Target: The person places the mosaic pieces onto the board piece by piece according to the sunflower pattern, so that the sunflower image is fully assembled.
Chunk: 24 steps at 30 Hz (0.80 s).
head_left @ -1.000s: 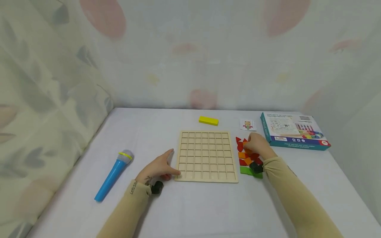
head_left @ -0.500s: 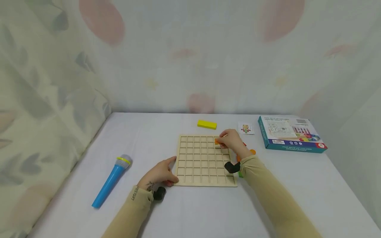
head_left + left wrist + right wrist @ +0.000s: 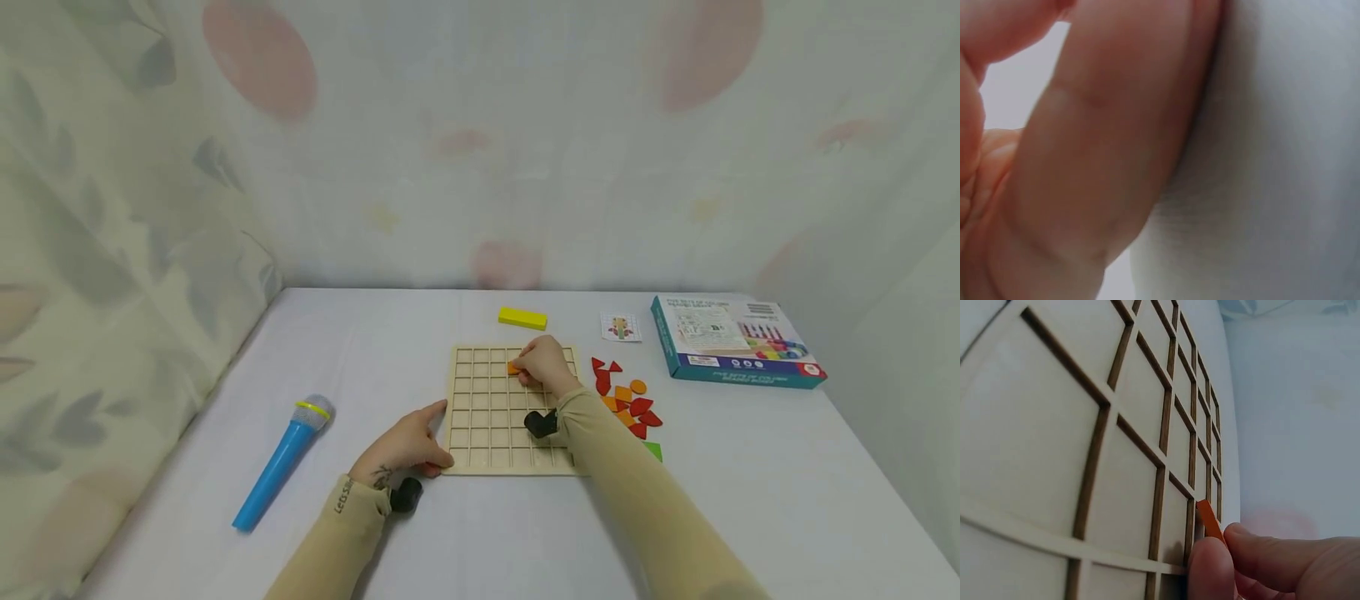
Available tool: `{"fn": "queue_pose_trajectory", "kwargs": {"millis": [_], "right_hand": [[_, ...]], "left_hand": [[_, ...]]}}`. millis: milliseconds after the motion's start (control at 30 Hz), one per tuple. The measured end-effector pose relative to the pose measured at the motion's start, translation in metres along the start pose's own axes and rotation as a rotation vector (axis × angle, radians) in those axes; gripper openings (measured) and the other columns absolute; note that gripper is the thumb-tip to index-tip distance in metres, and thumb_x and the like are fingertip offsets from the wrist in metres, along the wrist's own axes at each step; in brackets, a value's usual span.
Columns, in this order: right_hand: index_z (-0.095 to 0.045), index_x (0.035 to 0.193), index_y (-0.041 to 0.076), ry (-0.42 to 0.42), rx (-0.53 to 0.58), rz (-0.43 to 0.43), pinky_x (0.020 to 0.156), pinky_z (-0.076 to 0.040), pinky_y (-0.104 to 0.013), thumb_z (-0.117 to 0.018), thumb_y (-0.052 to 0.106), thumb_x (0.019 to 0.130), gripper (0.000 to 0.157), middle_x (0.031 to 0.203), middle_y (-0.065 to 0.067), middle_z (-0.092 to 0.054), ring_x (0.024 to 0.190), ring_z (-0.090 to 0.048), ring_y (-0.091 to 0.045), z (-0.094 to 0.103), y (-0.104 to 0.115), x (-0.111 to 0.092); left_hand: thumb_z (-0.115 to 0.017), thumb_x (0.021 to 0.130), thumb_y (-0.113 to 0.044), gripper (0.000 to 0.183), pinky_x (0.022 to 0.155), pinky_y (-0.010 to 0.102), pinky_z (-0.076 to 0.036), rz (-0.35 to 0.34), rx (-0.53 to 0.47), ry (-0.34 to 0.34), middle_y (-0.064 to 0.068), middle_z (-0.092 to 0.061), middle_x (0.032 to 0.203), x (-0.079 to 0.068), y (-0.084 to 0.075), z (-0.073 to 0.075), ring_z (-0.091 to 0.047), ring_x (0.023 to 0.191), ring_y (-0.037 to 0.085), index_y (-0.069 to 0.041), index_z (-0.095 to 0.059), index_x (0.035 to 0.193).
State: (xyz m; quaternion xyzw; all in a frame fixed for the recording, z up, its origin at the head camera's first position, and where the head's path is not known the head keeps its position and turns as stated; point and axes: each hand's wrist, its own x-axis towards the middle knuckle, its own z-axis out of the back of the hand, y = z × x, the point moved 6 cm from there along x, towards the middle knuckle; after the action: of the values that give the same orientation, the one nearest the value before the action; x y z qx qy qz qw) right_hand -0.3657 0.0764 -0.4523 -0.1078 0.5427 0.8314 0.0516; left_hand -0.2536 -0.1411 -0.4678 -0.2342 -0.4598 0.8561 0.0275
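My right hand pinches a small orange tile between thumb and fingertips over the far rows of a pale wooden grid board. In the right wrist view the orange tile stands tilted, its lower edge right at a cell of the grid. At the board's left side, my left hand lies with the index finger extended along the edge and the thumb at the near left corner. Only close, blurred fingers and white cloth show in the left wrist view.
Right of the board lie several red pieces, orange pieces and a green piece. Behind are a yellow block, a picture card and a game box. A blue toy microphone lies at left.
My right hand has picked an orange tile from the pile and carried it left over the board's far rows. My left hand stays at the board's left edge.
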Motion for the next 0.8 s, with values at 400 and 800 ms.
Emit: {"fn": "queue_pose_trajectory", "kwargs": {"millis": [400,800], "right_hand": [[-0.065,0.070,0.001,-0.064,-0.286,0.055,0.044,-0.042,-0.021,-0.069,0.009,0.080,0.014,0.048,-0.004,-0.057,0.040,-0.053,-0.012,-0.003,0.011,0.007],[-0.068,0.099,0.005,-0.087,-0.533,0.147,0.067,-0.050,-0.034,-0.064,0.019,0.086,0.020,0.102,-0.010,-0.066,0.084,-0.061,-0.023,0.019,0.022,-0.007]], "left_hand": [[-0.075,0.066,0.002,0.098,0.049,0.028,-0.050,-0.010,0.001,0.010,0.009,-0.057,0.060,0.002,-0.001,0.001,-0.056,0.046,0.015,-0.008,-0.022,0.148],[-0.074,0.066,0.001,0.098,0.048,0.027,-0.049,0.005,0.003,0.003,0.009,-0.057,0.059,0.002,0.001,0.001,-0.055,0.046,0.015,-0.009,-0.022,0.148]]}}
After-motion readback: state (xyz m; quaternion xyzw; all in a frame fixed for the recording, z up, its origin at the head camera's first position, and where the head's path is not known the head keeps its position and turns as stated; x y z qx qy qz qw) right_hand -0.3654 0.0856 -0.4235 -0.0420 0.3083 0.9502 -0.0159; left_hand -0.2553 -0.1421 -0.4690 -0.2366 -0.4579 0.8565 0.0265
